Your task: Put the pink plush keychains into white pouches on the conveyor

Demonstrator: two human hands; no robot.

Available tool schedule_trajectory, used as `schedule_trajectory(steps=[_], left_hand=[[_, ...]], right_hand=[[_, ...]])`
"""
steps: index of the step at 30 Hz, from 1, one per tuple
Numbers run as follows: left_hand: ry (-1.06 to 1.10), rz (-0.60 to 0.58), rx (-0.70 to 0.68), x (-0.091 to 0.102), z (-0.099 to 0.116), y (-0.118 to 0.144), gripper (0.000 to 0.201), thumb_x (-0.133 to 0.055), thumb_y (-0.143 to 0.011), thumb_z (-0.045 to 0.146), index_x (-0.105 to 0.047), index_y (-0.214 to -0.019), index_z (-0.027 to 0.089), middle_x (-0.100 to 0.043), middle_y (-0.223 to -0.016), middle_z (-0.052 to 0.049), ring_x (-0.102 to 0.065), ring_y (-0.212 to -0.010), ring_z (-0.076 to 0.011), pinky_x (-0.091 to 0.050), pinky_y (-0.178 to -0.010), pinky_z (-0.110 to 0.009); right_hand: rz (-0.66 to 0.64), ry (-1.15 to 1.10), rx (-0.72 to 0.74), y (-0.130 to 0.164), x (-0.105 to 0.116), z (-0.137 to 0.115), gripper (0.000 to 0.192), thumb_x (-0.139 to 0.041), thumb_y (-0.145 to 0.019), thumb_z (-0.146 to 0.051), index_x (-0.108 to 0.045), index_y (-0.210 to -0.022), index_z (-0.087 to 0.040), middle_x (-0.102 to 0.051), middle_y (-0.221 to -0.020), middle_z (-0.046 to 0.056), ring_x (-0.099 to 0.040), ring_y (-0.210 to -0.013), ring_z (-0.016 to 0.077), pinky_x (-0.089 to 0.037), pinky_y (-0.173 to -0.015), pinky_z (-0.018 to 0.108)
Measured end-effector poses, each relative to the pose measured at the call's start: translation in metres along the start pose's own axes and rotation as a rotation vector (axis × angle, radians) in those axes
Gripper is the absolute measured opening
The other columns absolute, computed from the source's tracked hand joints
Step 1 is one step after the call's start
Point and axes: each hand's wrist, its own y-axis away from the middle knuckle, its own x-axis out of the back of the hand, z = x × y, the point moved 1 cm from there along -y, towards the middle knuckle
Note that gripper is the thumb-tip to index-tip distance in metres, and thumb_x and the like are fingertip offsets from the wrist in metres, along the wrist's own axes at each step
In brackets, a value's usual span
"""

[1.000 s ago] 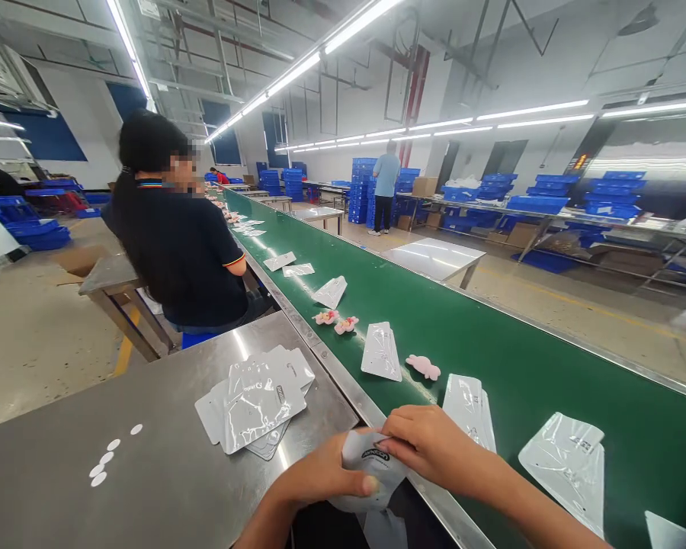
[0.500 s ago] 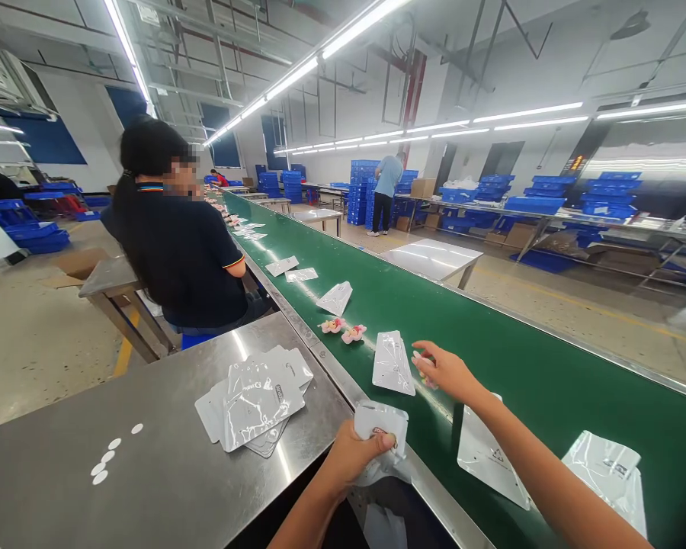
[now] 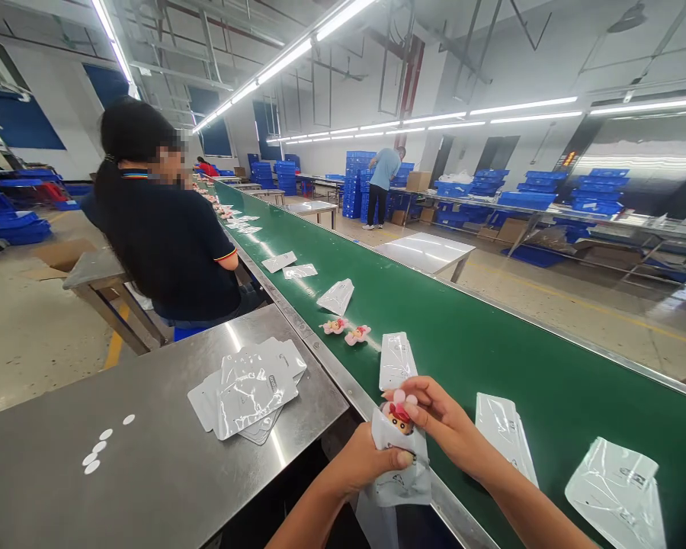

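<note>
Three toys [image 3: 401,421] near us, and five white discs [image 3: 106,434] on the tabletop [image 3: 160,488].
We count one toy at our right grip [image 3: 441,418] and two beyond it on the belt [image 3: 537,347]; one pouch [image 3: 397,484] in our left grip [image 3: 361,455]; four pouch lots [image 3: 397,362], single or stacked, beyond both grips and two right of the right one; and one pouch pile [image 3: 257,389] left of the left grip, its layers too overlapped to number. Farther toys and pouches are too small to count.
</note>
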Motion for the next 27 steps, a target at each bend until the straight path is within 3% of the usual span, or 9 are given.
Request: schedule_trajectory(steps=[6,9,12,13,16,18,21,23,27], left_hand=[[-0.224,0.030,0.033,-0.015,-0.016,-0.005,0.030,-0.072,-0.064,0.035,-0.064,-0.082,0.012,-0.053,-0.069,0.001,-0.047,-0.064,-0.0115,-0.036,-0.060,-0.023],[-0.463,-0.067,0.047,-0.019,-0.008,-0.005,0.034,-0.073,-0.062,0.037,-0.067,-0.087,0.015,-0.061,-0.076,0.000,-0.056,-0.072,-0.0173,-0.042,-0.064,-0.025],[-0.627,-0.171,0.018,0.005,0.022,0.010,0.070,-0.075,-0.059,0.045,-0.054,-0.122,0.024,-0.060,-0.118,-0.004,-0.054,-0.107,-0.0274,-0.042,-0.091,-0.035],[-0.711,-0.075,-0.007,0.021,0.033,0.018,0.071,-0.070,-0.064,0.047,-0.048,-0.128,0.025,-0.051,-0.131,-0.005,-0.047,-0.118,-0.0285,-0.036,-0.099,-0.038],[-1.225,0.573,0.046,0.085,0.051,0.046,0.063,-0.049,-0.081,0.045,-0.034,-0.137,0.019,-0.030,-0.145,-0.012,-0.023,-0.134,-0.0311,-0.016,-0.108,-0.051],[-1.528,0.764,0.173,0.122,0.046,0.061,0.069,-0.052,-0.079,0.042,-0.031,-0.138,0.012,-0.020,-0.148,-0.015,-0.010,-0.137,-0.0346,-0.007,-0.107,-0.057],[-1.697,0.783,0.242,0.155,0.028,0.070,0.056,-0.041,-0.086,0.033,-0.032,-0.137,0.013,-0.023,-0.148,-0.011,-0.014,-0.137,-0.0299,-0.009,-0.108,-0.055],[-1.720,0.771,0.199,0.159,0.021,0.069,0.049,-0.034,-0.089,0.028,-0.034,-0.137,0.016,-0.027,-0.146,-0.007,-0.019,-0.136,-0.0266,-0.011,-0.109,-0.054],[-1.686,0.773,0.053,0.132,0.037,0.069,0.045,-0.028,-0.091,0.022,-0.037,-0.135,0.020,-0.035,-0.144,-0.005,-0.020,-0.136,-0.0258,-0.006,-0.109,-0.056]], right_hand=[[-0.222,0.783,0.185,0.026,0.005,-0.014,0.024,-0.056,-0.082,-0.046,-0.067,-0.087,-0.025,-0.037,-0.141,0.002,-0.021,-0.134,0.0319,-0.026,-0.105,0.054],[-0.234,0.880,0.185,0.032,0.009,-0.013,0.024,-0.053,-0.084,-0.043,-0.068,-0.082,-0.025,-0.042,-0.137,0.002,-0.039,-0.125,0.0310,-0.039,-0.099,0.047],[-0.120,0.831,0.078,0.033,0.029,-0.003,0.027,-0.044,-0.089,-0.041,-0.066,-0.089,-0.026,-0.059,-0.115,0.005,-0.062,-0.095,0.0221,-0.053,-0.079,0.030],[-0.030,0.836,0.037,0.033,0.042,0.002,0.029,-0.043,-0.089,-0.044,-0.066,-0.084,-0.026,-0.063,-0.104,0.006,-0.064,-0.082,0.0197,-0.054,-0.070,0.026],[0.272,0.930,-0.096,0.034,0.089,0.021,0.032,-0.050,-0.082,-0.052,-0.063,-0.067,-0.027,-0.064,-0.075,0.005,-0.063,-0.058,0.0164,-0.050,-0.051,0.023],[0.420,0.986,-0.232,0.034,0.123,0.038,0.031,-0.059,-0.073,-0.056,-0.063,-0.063,-0.028,-0.064,-0.065,0.007,-0.062,-0.050,0.0176,-0.046,-0.045,0.025],[0.499,1.001,-0.437,0.029,0.161,0.060,0.035,-0.063,-0.066,-0.061,-0.065,-0.070,-0.027,-0.066,-0.063,0.012,-0.062,-0.044,0.0221,-0.042,-0.039,0.029],[0.521,1.101,-0.408,0.023,0.164,0.064,0.040,-0.058,-0.069,-0.062,-0.066,-0.081,-0.024,-0.069,-0.078,0.016,-0.066,-0.056,0.0270,-0.045,-0.044,0.034],[0.526,1.269,0.008,0.004,0.109,0.042,0.038,-0.044,-0.085,-0.050,-0.059,-0.106,-0.022,-0.058,-0.119,0.013,-0.057,-0.104,0.0301,-0.047,-0.081,0.042]])
